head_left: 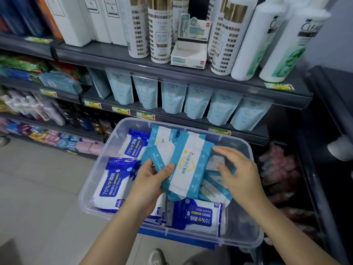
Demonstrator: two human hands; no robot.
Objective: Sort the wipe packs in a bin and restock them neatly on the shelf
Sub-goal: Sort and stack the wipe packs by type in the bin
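Light-blue wipe packs [191,169]: several, white-centred, fanned out above the middle of the bin and tilted. They are gripped at their lower left by the left hand [149,182], thumb on top of the front pack and fingers curled beneath.

Right hand [240,175]: fingers spread and relaxed, holding nothing, just beside the right edge of the fan; whether it touches cannot be told.

Loose light-blue packs [210,190]: a few more, lying overlapped in the right part of the bin, below the fan.

Dark-blue alcohol wipe packs [114,184]: marked "75% Alcohol Wipes". Two lie along the bin's left side, and one [196,215] lies at the near edge with its print upside down.

Clear plastic bin [238,243]: rectangular and translucent, standing in front of the shelving.

Middle shelf [191,122]: grey, bearing a row of upright pale-blue pouches [172,96]. Yellow-and-green price tags [146,115] sit on its front edge.

Upper shelf [172,73]: white cylinders with gold-patterned labels [160,35], a small open display carton [189,54], and white-and-green "CLEAR" bottles [286,44].

Floor [38,188]: pale tiles, with a shoe [158,257] at the bottom edge.
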